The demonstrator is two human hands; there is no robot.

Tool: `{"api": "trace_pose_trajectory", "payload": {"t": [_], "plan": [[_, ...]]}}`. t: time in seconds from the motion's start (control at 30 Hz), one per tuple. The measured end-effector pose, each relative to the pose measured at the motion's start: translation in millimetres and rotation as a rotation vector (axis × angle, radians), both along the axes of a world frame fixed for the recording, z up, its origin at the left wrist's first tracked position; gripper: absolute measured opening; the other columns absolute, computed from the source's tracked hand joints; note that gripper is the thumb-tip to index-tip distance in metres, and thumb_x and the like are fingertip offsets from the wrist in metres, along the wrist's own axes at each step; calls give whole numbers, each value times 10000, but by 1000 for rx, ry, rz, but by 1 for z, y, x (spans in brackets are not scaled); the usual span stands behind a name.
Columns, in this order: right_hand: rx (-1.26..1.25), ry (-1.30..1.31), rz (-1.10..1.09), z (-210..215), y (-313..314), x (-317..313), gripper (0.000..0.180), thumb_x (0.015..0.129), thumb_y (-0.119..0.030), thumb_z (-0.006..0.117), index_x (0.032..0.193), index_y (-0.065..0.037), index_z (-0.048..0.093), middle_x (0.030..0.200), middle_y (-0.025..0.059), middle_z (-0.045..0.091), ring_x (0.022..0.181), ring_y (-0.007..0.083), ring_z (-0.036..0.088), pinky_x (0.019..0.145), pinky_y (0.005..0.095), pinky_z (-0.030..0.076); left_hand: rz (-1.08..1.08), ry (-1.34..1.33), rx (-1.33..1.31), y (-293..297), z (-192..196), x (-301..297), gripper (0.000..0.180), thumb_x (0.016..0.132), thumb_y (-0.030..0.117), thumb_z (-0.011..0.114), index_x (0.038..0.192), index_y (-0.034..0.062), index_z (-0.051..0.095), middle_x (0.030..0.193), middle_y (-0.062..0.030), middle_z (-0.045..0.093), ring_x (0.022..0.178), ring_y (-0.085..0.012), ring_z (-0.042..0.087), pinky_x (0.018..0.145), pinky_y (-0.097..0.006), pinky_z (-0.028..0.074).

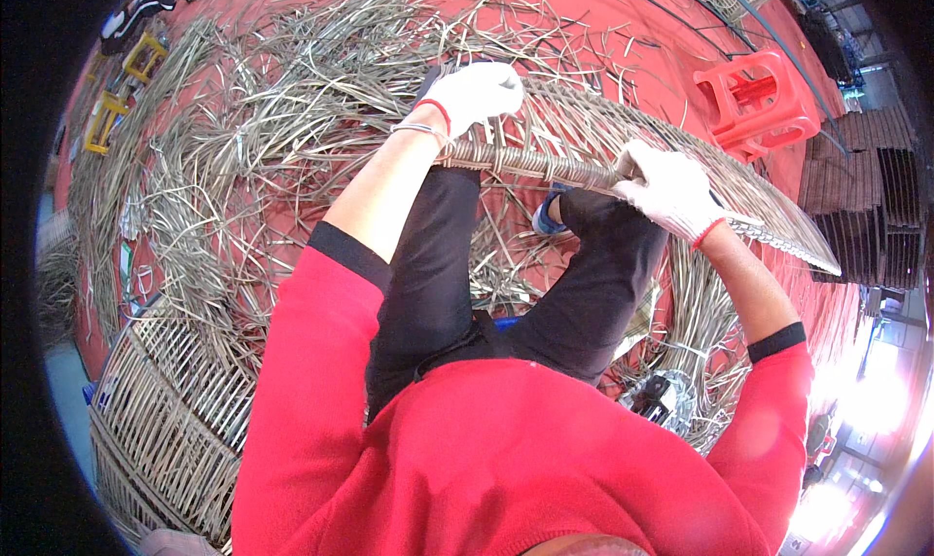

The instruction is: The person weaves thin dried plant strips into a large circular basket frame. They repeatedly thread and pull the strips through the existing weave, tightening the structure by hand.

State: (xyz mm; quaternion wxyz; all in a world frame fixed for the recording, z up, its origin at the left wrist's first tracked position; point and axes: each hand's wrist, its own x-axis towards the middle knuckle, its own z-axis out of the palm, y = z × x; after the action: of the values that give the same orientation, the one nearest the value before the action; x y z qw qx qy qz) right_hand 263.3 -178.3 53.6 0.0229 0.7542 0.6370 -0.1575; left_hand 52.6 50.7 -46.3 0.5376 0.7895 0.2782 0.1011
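A curved wicker panel (623, 118) lies across my knees, with a thick rim (555, 167) wrapped in strips along its near side. My right hand (666, 186), in a white glove with a red cuff, closes its thumb and fingers on the right end of that rim. Over the panel's left part is my left hand (475, 95), gloved the same way and curled closed. Whatever sits inside its fingers is hidden. A pale braided edge (778, 237) runs out to the right beyond my right wrist.
Loose dry strips (292, 70) cover much of the red floor on the left. A red plastic stool (757, 104) is at the far right, near stacked brown panels (856, 181). Yellow stools (105, 123) stand far left. Another wicker piece (175, 391) lies at lower left.
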Motion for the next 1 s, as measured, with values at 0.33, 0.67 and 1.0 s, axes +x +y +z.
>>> {"api": "trace_pose_trajectory", "payload": {"t": [0.33, 0.67, 1.0], "plan": [[-52, 434, -69, -15, 20, 29, 310, 919, -336, 695, 1040, -53, 728, 941, 107, 739, 904, 211, 691, 865, 356, 532, -29, -20, 146, -7, 19, -46, 263, 955, 221, 660, 1189, 117, 722, 988, -43, 710, 796, -143, 642, 748, -312, 541], [-202, 334, 265, -38, 88, 30, 388, 1008, -424, 528, 1014, -81, 708, 964, 114, 717, 912, 255, 681, 844, 407, 515, -283, 42, 575, -3, 21, -21, 401, 1004, 443, 575, 1064, 102, 778, 1044, -100, 739, 1002, -285, 690, 933, -379, 517], [-616, 943, -284, -67, 102, 48, 251, 955, -289, 750, 1078, -70, 734, 975, -30, 685, 892, 70, 587, 816, 270, 472, -125, 62, 447, -1, 5, -21, 257, 904, 324, 672, 911, 70, 711, 874, -90, 710, 825, -265, 679, 761, -400, 529]]}}
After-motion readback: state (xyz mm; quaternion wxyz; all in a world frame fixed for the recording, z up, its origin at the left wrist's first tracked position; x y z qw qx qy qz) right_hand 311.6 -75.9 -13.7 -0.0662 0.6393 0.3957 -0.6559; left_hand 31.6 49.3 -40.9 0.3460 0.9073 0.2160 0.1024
